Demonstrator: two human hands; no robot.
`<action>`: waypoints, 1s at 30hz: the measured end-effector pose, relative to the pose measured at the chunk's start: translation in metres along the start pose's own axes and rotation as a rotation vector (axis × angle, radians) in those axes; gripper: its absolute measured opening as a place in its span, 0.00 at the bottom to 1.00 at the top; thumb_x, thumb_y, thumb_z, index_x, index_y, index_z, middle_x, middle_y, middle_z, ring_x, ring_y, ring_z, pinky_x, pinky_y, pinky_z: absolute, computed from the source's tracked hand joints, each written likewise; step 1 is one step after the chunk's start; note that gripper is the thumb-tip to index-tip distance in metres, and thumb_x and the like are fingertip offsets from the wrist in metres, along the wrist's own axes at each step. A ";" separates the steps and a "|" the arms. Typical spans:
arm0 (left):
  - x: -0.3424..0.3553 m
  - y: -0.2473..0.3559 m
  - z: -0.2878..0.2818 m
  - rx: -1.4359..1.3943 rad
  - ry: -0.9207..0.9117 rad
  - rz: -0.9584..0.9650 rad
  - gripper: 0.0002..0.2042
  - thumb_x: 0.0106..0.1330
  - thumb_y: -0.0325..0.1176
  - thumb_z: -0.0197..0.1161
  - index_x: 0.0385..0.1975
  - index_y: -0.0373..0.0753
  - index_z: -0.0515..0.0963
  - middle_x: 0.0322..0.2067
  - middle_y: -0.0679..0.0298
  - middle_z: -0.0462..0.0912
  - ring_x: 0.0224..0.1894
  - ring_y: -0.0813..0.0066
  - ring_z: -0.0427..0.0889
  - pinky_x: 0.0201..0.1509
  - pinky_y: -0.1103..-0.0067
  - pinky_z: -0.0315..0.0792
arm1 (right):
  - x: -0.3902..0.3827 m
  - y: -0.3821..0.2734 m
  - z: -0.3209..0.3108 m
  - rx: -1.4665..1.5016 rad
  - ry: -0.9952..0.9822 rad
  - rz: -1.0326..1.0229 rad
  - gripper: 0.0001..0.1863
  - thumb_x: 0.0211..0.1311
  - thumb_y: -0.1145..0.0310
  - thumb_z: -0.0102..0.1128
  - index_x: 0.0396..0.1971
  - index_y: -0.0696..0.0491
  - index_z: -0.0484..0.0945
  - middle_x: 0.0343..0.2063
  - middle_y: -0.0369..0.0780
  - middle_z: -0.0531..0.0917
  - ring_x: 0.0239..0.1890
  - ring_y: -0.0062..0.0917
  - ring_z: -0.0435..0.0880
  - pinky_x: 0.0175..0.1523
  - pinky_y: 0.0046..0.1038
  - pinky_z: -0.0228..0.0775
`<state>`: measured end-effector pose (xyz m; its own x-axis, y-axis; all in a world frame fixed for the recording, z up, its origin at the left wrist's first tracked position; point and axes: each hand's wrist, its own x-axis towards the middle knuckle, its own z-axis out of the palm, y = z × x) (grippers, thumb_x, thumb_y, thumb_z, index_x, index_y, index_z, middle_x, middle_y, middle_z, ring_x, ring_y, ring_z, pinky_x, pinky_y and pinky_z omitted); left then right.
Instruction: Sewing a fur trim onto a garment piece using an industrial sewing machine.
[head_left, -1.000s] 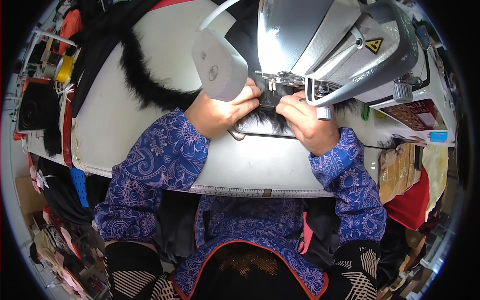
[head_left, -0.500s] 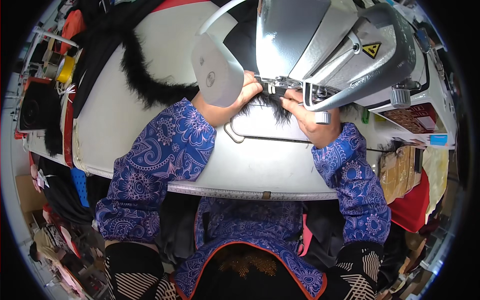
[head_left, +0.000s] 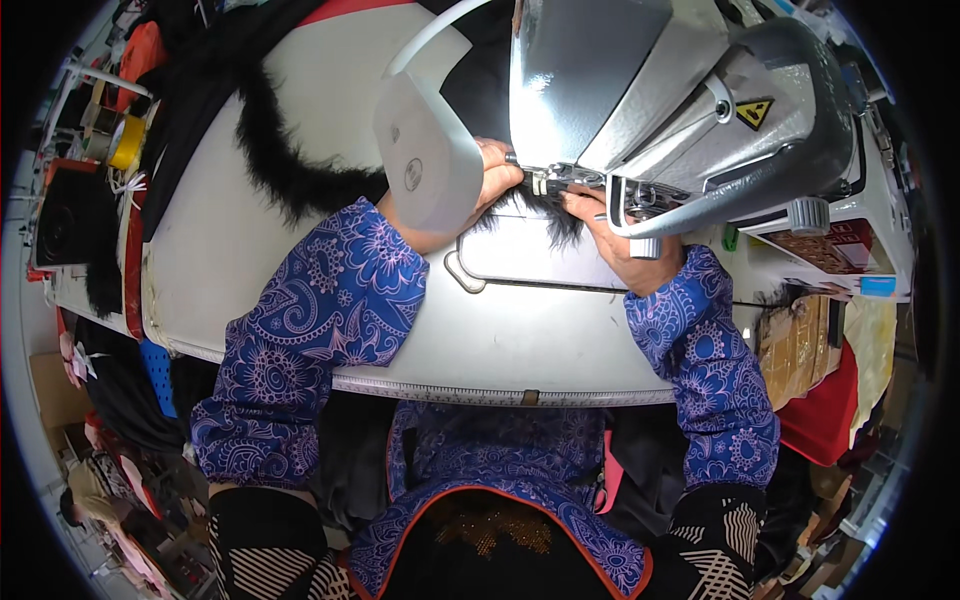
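A grey and white sewing machine (head_left: 585,80) stands over the table, its presser foot (head_left: 548,182) brightly lit. A black fur trim (head_left: 290,180) curves in from the left and passes beneath the foot, alongside black fabric (head_left: 480,95). Left of the foot, my left hand (head_left: 497,178) has its fingers closed on the trim; a lamp head covers part of this hand. To the right, my right hand (head_left: 628,252) grips the trim's edge close to the foot, some fingers hidden under the machine head. The fur's fringe hangs toward me.
A white lamp head (head_left: 428,155) hangs above my left wrist. The white table (head_left: 500,345) has a measuring tape (head_left: 450,391) along its front edge. Yellow tape (head_left: 127,142) lies at the left; a tape-covered brown package (head_left: 795,340) sits at the right.
The view has shifted slightly, so the lamp and machine appear a little displaced. Both hands keep nearly the same places beside the foot, and the trim by my left hand has moved slightly.
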<state>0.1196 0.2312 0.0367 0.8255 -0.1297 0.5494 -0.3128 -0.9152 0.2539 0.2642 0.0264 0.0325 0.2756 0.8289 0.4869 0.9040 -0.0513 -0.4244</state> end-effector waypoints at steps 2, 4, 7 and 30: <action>0.002 0.005 -0.004 -0.024 -0.050 -0.080 0.05 0.62 0.27 0.63 0.37 0.37 0.81 0.34 0.57 0.83 0.39 0.60 0.82 0.45 0.72 0.78 | -0.001 0.001 -0.001 -0.013 -0.002 -0.010 0.08 0.61 0.65 0.64 0.31 0.54 0.86 0.30 0.42 0.87 0.33 0.37 0.86 0.39 0.37 0.76; 0.003 0.007 -0.004 -0.050 -0.100 -0.159 0.05 0.65 0.29 0.62 0.37 0.37 0.81 0.34 0.57 0.83 0.39 0.60 0.82 0.46 0.71 0.78 | -0.003 0.002 -0.004 -0.088 -0.073 -0.004 0.10 0.61 0.75 0.65 0.41 0.51 0.87 0.38 0.41 0.88 0.39 0.29 0.87 0.45 0.28 0.80; 0.002 0.006 0.001 -0.058 -0.062 -0.227 0.05 0.68 0.31 0.61 0.35 0.37 0.81 0.33 0.58 0.83 0.41 0.61 0.82 0.48 0.72 0.78 | -0.001 0.003 -0.003 -0.029 -0.095 0.041 0.10 0.61 0.76 0.65 0.41 0.50 0.87 0.38 0.42 0.88 0.39 0.30 0.87 0.45 0.28 0.80; 0.057 -0.115 0.003 0.445 -0.171 -0.353 0.13 0.61 0.32 0.59 0.45 0.40 0.79 0.39 0.55 0.81 0.44 0.54 0.81 0.48 0.63 0.78 | -0.007 0.003 -0.022 -0.119 -0.222 -0.044 0.19 0.49 0.82 0.66 0.41 0.49 0.87 0.38 0.43 0.87 0.44 0.34 0.86 0.51 0.33 0.78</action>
<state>0.2037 0.3278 0.0363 0.9194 0.1859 0.3466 0.1910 -0.9814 0.0197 0.2726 0.0083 0.0451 0.1684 0.9332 0.3175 0.9493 -0.0668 -0.3070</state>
